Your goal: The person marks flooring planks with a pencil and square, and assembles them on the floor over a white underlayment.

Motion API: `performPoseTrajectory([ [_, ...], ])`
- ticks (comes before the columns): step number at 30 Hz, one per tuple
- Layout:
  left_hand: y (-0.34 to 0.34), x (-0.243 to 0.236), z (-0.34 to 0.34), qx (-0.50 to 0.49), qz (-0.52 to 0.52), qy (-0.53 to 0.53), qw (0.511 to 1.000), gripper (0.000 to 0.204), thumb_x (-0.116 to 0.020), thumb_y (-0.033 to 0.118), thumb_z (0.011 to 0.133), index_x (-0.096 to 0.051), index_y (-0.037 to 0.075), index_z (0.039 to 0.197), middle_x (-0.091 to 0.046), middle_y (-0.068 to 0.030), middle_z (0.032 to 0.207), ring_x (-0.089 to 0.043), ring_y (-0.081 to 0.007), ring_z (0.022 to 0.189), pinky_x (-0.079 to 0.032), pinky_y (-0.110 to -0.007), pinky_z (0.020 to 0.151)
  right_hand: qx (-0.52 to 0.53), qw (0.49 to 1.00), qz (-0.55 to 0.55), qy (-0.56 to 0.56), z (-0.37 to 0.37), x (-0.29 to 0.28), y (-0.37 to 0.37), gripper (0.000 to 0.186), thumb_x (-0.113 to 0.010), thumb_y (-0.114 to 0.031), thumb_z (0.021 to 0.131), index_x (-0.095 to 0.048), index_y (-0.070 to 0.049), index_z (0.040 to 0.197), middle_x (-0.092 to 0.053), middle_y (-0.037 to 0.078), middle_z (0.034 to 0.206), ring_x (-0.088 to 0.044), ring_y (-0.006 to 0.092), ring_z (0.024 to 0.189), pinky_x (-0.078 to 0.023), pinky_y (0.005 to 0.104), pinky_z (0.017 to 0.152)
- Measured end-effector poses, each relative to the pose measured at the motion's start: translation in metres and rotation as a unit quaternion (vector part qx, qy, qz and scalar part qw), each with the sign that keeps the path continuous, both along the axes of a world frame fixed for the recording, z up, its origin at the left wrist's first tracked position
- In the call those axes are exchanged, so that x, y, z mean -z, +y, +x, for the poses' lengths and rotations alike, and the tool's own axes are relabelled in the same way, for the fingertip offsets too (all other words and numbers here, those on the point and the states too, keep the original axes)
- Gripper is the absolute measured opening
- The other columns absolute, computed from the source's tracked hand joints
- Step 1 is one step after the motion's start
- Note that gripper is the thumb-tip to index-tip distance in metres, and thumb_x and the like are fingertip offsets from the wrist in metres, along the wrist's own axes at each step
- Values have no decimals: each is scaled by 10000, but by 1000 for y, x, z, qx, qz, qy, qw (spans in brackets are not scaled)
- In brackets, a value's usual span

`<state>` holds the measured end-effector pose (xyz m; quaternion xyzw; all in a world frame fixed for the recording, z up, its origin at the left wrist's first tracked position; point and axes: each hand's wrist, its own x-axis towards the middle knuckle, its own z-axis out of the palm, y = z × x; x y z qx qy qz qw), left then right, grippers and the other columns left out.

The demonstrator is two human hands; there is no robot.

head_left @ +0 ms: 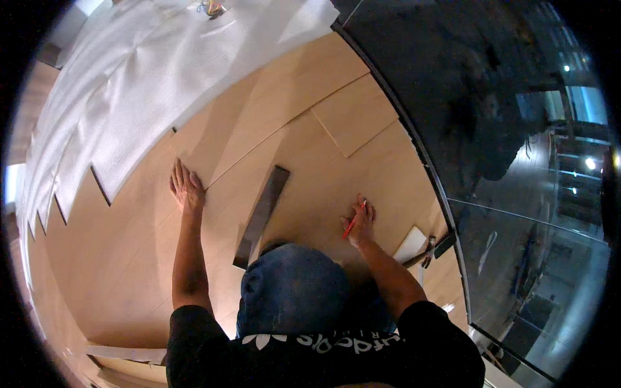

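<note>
My left hand point(186, 186) lies flat, fingers spread, on a light wooden floor plank point(149, 213) near its far end. A red pencil point(354, 221) is gripped in my right hand point(359, 223), its tip resting on another light plank point(323, 174) close to the dark glass wall point(491, 129). Between my hands lies a dark narrow offcut strip point(262, 216), pointing away from me. My bent knee in blue jeans point(291, 288) fills the space below.
White foam underlay point(129, 97) covers the floor beyond the laid planks, with a stepped edge. A short plank piece point(356, 113) sits by the glass wall. A small white offcut point(412, 244) and a hand tool point(432, 249) lie to my right.
</note>
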<state>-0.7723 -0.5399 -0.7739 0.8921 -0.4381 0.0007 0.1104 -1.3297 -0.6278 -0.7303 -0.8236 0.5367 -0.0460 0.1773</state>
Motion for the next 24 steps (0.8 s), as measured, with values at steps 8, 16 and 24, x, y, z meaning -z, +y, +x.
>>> performPoseTrajectory([
  [8,-4,-8,8,2,16,16,1000,546,-355,283,1061,-351,33,1546,-260,-103,1663,-223,-278,1534,-137,-458,1250,101,978,77,-167,11,11,11,460,-615,-329,997,-498,-64,1355,-503,83,1375,-502,260,1269,-373,512,1094],
  [16,11,-30,8,-14,-7,34,999,528,-343,306,1066,-407,33,1514,-268,-71,1660,-238,-253,1524,-159,-445,1245,4,947,188,-259,115,-27,-29,458,-479,-286,1059,-480,-16,1429,-528,183,1432,-514,344,1279,-393,468,1095],
  [24,0,-32,10,-10,-5,65,998,539,-398,288,1048,-388,33,1523,-283,-89,1657,-264,-269,1520,-181,-454,1240,-261,875,233,-333,466,-41,-132,190,-638,-165,979,-680,-17,1091,-686,120,891,-654,219,832,-539,370,773],
])
